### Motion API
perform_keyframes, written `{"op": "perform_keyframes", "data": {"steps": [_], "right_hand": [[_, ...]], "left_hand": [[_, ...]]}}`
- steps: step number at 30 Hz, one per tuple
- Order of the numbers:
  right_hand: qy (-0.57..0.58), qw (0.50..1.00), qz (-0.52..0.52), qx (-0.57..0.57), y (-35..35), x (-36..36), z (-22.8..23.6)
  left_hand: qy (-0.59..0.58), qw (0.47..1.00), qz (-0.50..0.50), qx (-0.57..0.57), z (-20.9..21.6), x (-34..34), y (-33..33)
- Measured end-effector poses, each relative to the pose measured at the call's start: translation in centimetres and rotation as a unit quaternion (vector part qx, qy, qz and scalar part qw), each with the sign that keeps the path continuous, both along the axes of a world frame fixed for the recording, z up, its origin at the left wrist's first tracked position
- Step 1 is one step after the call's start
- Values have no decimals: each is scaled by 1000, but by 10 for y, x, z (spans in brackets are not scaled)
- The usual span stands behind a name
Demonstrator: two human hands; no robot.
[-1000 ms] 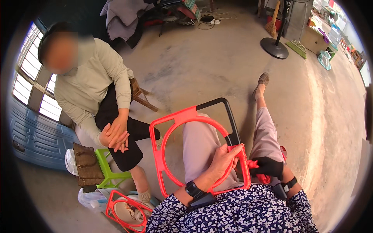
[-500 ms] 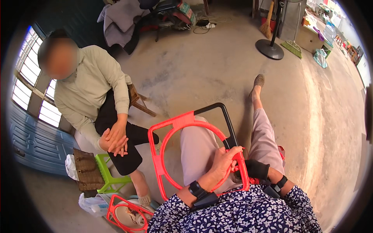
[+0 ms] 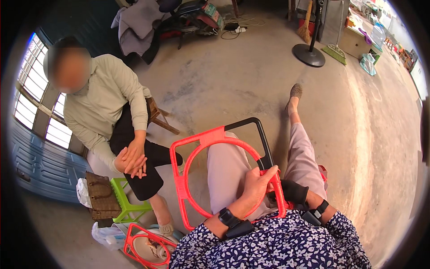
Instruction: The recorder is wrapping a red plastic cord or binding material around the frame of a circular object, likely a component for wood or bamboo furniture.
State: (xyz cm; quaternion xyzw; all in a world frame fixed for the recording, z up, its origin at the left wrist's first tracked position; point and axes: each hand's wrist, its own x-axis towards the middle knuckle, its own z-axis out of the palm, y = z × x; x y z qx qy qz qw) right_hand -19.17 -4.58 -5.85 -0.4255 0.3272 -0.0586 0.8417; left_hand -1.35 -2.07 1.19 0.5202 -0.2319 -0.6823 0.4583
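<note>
A square frame with a ring inside [image 3: 181,184] leans over my lap, mostly wrapped in red cord. Its far right corner is bare black [image 3: 265,142]. My left hand [image 3: 255,187] is closed round the right side of this frame, thumb pointing up along it. On the other side of that bar is my right hand [image 3: 295,194] in a black glove, curled close against the frame. Its fingertips are mostly hidden, so what it grips does not show. Some red cord [image 3: 289,206] shows just below the glove.
Another red frame [image 3: 129,244] rests by a pale tub at the lower left. A person [image 3: 105,89] sits at my left, hands crossed on one knee, near a green stool [image 3: 121,201] and a brown bag [image 3: 101,193]. A fan stand [image 3: 309,56] and brooms are farther off.
My left thumb has shifted slightly up along the frame's side. Frame and gloved right hand have moved only a little; the view has tilted slightly.
</note>
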Motion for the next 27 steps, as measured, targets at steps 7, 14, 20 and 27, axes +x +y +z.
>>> {"op": "perform_keyframes", "data": {"steps": [7, 14, 20, 27], "right_hand": [[19, 970, 19, -243, -12, 12, 37], [34, 872, 53, -485, -33, 17, 12], [-63, 866, 48, -494, -46, 24, -13], [-162, 870, -464, 39, -76, 13, 32]], "left_hand": [[-278, 947, 60, -151, -34, 17, 22], [-325, 936, -3, -136, -29, 17, 19], [-451, 860, 88, -222, -9, 11, 23], [-558, 687, 212, -415, 9, 17, 25]]}}
